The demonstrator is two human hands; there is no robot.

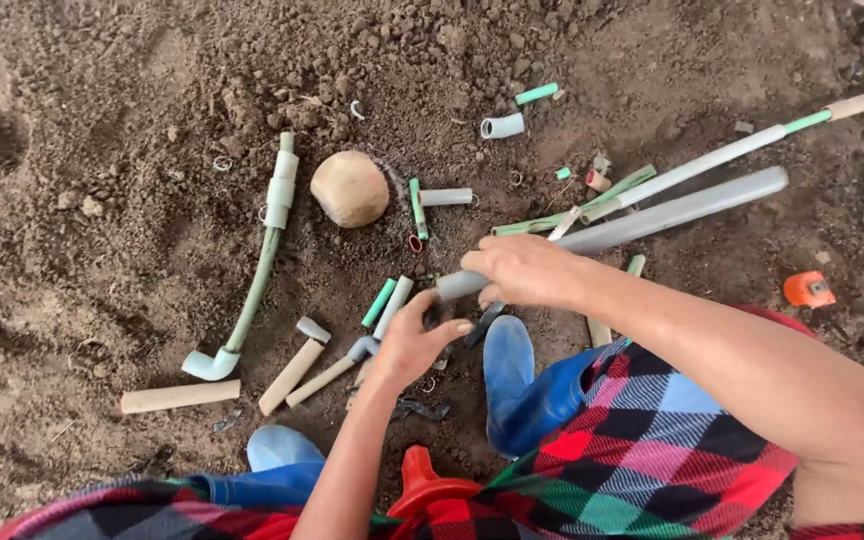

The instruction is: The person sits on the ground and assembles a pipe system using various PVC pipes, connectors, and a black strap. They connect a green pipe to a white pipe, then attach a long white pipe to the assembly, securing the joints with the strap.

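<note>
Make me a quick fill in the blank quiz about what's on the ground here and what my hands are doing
1. The right hand grips the end of a long grey ____.
2. The round tan stone lies on bare ____.
3. The boots are ____ in colour.
4. The small tape measure is ____.

Missing words: pipe; soil; blue; orange

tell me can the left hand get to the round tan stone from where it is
Probably yes. The left hand rests on pipe pieces just below the round tan stone, and only short green and grey pipe offcuts lie on the soil between them, nothing standing in the way.
</note>
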